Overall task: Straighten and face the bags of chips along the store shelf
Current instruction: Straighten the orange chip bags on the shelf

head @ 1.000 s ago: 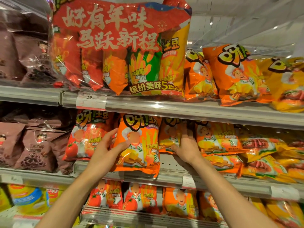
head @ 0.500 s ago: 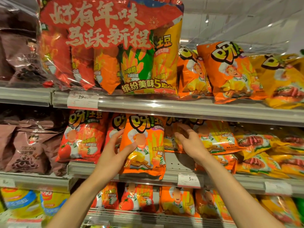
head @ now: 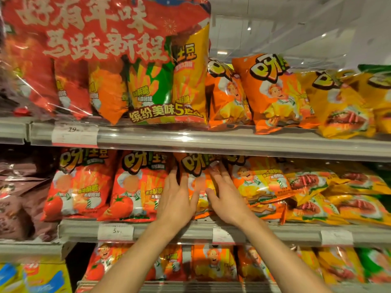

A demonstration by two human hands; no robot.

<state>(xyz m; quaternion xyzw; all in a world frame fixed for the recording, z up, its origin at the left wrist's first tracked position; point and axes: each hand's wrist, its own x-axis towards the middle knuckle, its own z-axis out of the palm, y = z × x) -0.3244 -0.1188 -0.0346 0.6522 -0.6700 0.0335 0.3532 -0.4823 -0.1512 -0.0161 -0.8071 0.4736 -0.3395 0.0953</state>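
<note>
We found a store shelving unit filling the frame, its middle shelf (head: 190, 231) running across the lower centre with price tags on its edge. At the upper left of the frame stood a large red multipack (head: 105, 60). Left of centre on the middle shelf, two red tomato bags (head: 135, 187) stood upright, facing out. At centre, the orange chip bag (head: 197, 166) stood on that shelf between both hands. The left hand (head: 176, 199) and right hand (head: 227, 197) lay flat against its front, fingers straight, gripping nothing.
</note>
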